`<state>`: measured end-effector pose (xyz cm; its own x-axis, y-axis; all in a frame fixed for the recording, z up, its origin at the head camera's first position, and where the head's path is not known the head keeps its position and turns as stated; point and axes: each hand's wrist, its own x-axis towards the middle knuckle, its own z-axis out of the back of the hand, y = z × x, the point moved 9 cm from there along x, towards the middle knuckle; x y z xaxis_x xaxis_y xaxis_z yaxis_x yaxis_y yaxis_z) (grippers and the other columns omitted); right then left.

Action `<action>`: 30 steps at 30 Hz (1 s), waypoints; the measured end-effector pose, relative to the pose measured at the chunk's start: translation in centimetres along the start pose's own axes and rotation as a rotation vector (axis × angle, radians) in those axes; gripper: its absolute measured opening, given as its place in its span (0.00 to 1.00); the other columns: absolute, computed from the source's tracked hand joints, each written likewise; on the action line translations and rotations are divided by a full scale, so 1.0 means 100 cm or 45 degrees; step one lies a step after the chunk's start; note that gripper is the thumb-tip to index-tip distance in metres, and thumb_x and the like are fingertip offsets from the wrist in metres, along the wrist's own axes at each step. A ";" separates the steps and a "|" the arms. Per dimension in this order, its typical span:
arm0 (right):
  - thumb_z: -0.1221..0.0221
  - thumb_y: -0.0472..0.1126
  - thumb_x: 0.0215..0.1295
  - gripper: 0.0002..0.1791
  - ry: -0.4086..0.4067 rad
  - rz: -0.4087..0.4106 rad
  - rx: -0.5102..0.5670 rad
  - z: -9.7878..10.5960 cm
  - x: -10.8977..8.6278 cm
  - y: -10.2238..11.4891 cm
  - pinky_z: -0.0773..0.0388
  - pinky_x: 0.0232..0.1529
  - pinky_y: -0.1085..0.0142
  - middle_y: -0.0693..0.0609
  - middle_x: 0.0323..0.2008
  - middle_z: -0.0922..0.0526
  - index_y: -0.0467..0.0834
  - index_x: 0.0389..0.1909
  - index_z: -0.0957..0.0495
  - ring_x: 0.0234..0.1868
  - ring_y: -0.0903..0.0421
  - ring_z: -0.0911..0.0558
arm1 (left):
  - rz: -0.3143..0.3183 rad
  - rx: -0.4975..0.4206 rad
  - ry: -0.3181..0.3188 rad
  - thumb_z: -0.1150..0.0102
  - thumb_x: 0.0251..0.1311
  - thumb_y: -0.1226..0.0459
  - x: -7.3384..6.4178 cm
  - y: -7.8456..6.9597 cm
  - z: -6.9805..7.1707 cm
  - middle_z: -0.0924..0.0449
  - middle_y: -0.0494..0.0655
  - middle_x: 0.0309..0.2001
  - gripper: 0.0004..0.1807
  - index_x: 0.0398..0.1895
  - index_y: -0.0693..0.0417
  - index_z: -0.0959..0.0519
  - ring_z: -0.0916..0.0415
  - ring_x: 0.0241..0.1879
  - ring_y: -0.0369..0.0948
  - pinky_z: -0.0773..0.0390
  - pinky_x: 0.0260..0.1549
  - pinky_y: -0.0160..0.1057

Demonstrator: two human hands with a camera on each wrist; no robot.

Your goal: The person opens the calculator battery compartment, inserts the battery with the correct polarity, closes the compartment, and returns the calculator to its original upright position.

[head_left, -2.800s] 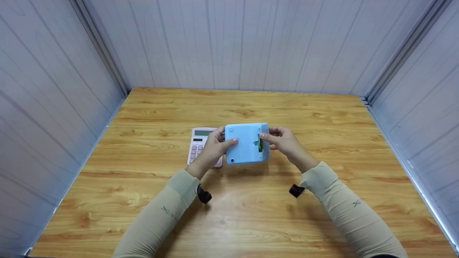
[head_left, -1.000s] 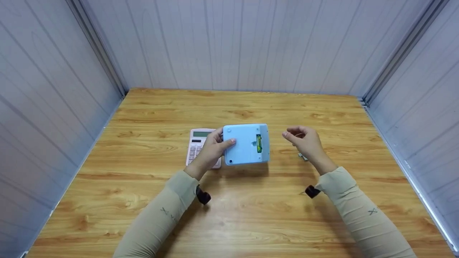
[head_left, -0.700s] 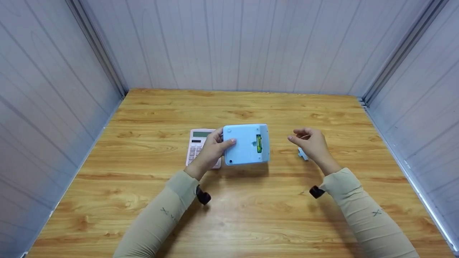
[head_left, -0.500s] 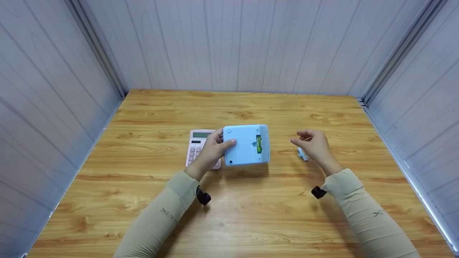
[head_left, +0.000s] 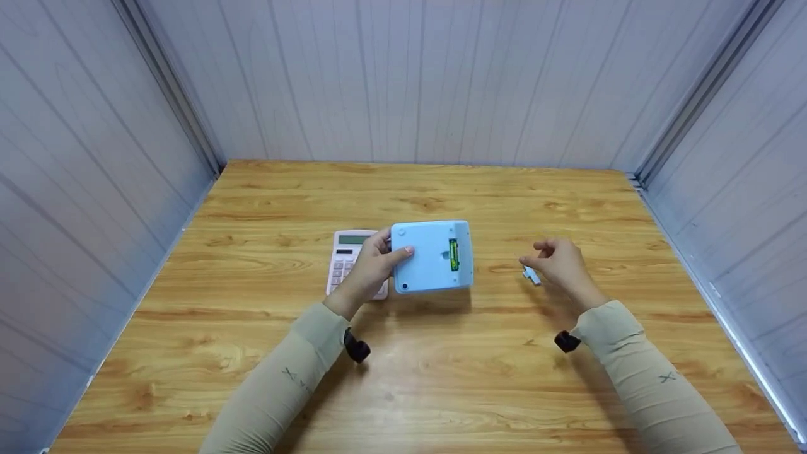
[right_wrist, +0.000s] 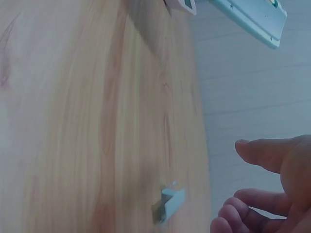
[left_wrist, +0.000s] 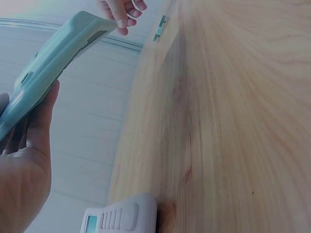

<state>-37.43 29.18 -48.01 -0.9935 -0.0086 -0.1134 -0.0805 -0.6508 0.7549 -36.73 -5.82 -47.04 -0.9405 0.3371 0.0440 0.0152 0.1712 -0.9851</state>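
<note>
In the head view my left hand (head_left: 372,265) grips the left side of a light blue calculator (head_left: 425,258), thumb on its back and fingers beneath. The calculator is held above the table, back side up. Its battery slot is uncovered, with a green battery (head_left: 454,255) inside. My right hand (head_left: 562,265) hovers on the right, thumb and fingers apart with nothing between them in the right wrist view. Just below its fingertips a small light blue battery cover (head_left: 531,275) lies on the table; the right wrist view also shows this cover (right_wrist: 171,204).
A pink calculator (head_left: 340,268) lies keys up on the wooden table (head_left: 403,384), partly hidden by the left hand. Pale panel walls (head_left: 416,82) stand at the back and both sides of the table. A black wrist camera (head_left: 567,342) hangs under the right sleeve.
My right hand has moved from the blue calculator's battery slot to the right, then lowered slightly toward the battery cover, which has come into view on the table. The left hand keeps its grip.
</note>
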 end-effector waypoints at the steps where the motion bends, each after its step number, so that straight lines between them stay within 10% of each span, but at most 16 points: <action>1: 0.32 0.50 0.76 0.38 0.023 -0.014 -0.005 -0.002 0.000 -0.002 0.22 0.48 0.62 0.38 0.55 0.22 0.28 0.73 0.29 0.50 0.48 0.23 | 0.000 -0.002 0.000 0.39 0.78 0.68 0.000 0.000 0.000 0.18 0.62 0.66 0.28 0.77 0.59 0.30 0.15 0.62 0.50 0.13 0.59 0.55; 16: 0.36 0.57 0.77 0.46 0.186 -0.078 -0.268 -0.015 0.002 -0.018 0.18 0.65 0.41 0.26 0.67 0.21 0.25 0.76 0.35 0.63 0.36 0.16 | -0.001 -0.014 -0.024 0.39 0.77 0.69 -0.001 -0.001 0.000 0.18 0.63 0.64 0.28 0.76 0.63 0.30 0.14 0.60 0.51 0.12 0.58 0.55; 21: 0.35 0.54 0.77 0.32 0.194 -0.103 -0.292 -0.018 0.004 -0.022 0.19 0.45 0.55 0.33 0.48 0.15 0.29 0.61 0.23 0.40 0.48 0.19 | 0.001 -0.005 -0.024 0.39 0.77 0.69 -0.002 -0.001 0.000 0.18 0.63 0.65 0.28 0.76 0.63 0.30 0.14 0.61 0.50 0.13 0.59 0.55; 30: 0.34 0.48 0.76 0.21 0.176 -0.111 -0.271 -0.021 0.007 -0.022 0.25 0.39 0.61 0.42 0.41 0.19 0.31 0.51 0.19 0.38 0.51 0.24 | -0.015 -0.018 -0.010 0.40 0.77 0.69 -0.003 -0.002 0.000 0.18 0.63 0.65 0.27 0.76 0.62 0.30 0.15 0.61 0.50 0.12 0.58 0.55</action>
<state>-37.77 29.00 -51.07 -0.9619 -0.0395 -0.2705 -0.1323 -0.7988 0.5869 -36.48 -5.91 -46.83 -0.9434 0.3274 0.0540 0.0091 0.1880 -0.9821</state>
